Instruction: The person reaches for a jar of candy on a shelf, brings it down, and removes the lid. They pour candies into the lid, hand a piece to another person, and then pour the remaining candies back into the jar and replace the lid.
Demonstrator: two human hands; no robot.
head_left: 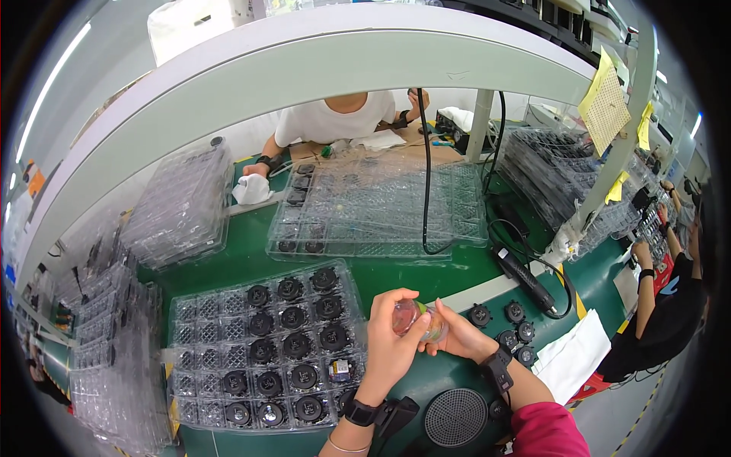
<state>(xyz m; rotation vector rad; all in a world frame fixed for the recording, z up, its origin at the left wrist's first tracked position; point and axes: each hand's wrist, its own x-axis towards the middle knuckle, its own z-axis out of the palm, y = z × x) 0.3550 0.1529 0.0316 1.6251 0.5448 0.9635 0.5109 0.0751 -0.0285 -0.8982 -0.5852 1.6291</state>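
Note:
Between my left hand point(390, 331) and my right hand point(463, 335) is a small clear round container point(405, 316) with pinkish and green colouring. The fingers of both hands are closed around it, covering much of it. To the left of my hands lies a clear plastic tray point(205, 331), with round black parts point(296, 344) in many of its pockets. One pocket near my left wrist holds a small yellow-and-white labelled piece point(339, 371). Right of my hands, several loose round black parts point(525, 331) rest on the green bench. A round black mesh disc point(455, 417) lies below my right hand.
A white cloth point(575, 354) and a black handheld tool point(525, 280) with a cable lie at the right. Stacked clear trays point(179, 202) stand left and right. Beyond another tray stack point(373, 209), a person point(335, 118) sits opposite. A pale shelf beam point(343, 65) crosses overhead.

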